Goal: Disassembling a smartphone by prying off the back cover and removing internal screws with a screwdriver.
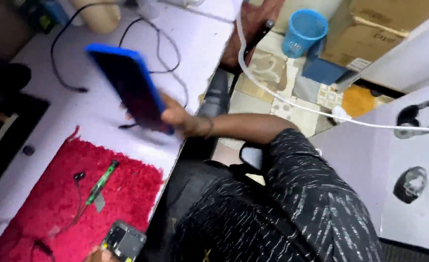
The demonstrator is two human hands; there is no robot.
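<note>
Lifting blue-cased slab phone [129, 85] over pale bench [98, 111], right hand [178, 116] grip wrapped round its lower end. Left hand [95, 254] by opened grey phone [124, 240], grip unclear. Any set-down calls for a steadier wrist.

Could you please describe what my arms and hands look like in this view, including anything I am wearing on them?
Your right hand is bare, with a thin bracelet at the wrist. The forearm is uncovered, and the black sleeve, flecked with short white streaks, covers only the upper arm. Just a sliver of your left hand shows at the bottom edge, bare as far as it can be seen.
</note>
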